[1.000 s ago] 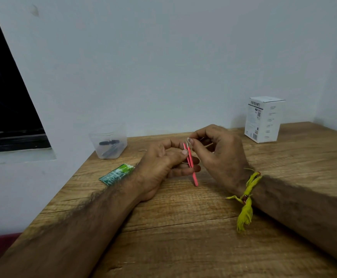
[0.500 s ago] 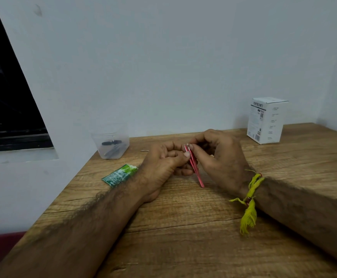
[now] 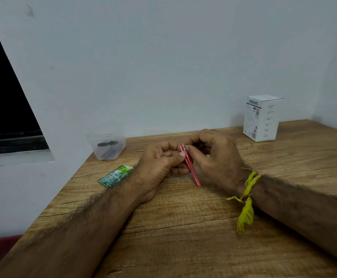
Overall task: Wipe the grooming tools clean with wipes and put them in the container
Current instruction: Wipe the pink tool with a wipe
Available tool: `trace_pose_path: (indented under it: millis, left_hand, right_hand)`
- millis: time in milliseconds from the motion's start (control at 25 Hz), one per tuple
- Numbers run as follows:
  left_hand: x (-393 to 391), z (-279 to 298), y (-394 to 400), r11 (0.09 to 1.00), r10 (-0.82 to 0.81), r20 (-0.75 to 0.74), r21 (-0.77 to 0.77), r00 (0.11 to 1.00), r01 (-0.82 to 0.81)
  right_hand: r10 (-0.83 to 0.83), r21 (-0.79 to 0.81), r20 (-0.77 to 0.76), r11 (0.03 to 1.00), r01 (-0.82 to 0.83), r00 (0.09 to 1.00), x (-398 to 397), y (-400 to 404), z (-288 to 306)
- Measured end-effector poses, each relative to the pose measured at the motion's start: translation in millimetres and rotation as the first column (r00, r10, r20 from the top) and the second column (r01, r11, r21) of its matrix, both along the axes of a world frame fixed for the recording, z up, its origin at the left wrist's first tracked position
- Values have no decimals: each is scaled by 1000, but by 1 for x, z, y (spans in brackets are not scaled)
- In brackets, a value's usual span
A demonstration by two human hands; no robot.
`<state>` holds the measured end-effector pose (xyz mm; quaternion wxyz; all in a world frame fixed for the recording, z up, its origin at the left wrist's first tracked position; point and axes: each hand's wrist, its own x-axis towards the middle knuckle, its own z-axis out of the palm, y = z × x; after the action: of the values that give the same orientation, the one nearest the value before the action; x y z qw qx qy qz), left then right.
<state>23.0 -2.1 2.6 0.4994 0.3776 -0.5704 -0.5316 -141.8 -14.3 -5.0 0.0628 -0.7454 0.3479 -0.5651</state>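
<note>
Both hands pinch tweezers (image 3: 190, 167) near tips: left hand (image 3: 159, 167), right hand (image 3: 215, 157). Wipe not visible. Advice: steady grip, rub full length, then container (image 3: 107, 145) far left.

Two bare forearms, both covered in dark hair, reach in from the near edge, with no sleeves showing on either one. The right hand (image 3: 217, 157) has a yellow thread band (image 3: 250, 182) tied round its wrist, with a touch of red in the knot and a frayed yellow tassel hanging from it. The left hand (image 3: 159, 167) wears nothing at the wrist, and its thumbnail is short.
</note>
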Motion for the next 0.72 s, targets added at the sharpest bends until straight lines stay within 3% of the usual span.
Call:
trace_pose_path:
  millis: [320, 520, 720]
  left_hand:
    - [1, 0, -2, 1000, 9, 9, 20, 1000, -9]
    - [1, 1, -1, 999, 25, -4, 34, 1000, -25]
    - [1, 1, -1, 997, 64, -9, 44, 998, -64]
  right_hand:
    - [7, -97, -167, 995, -24, 986, -7, -1, 1]
    - [-1, -139, -146, 990, -19, 989, -9, 4, 3]
    - [-5, -128, -239, 991, -27, 971, -7, 4, 2]
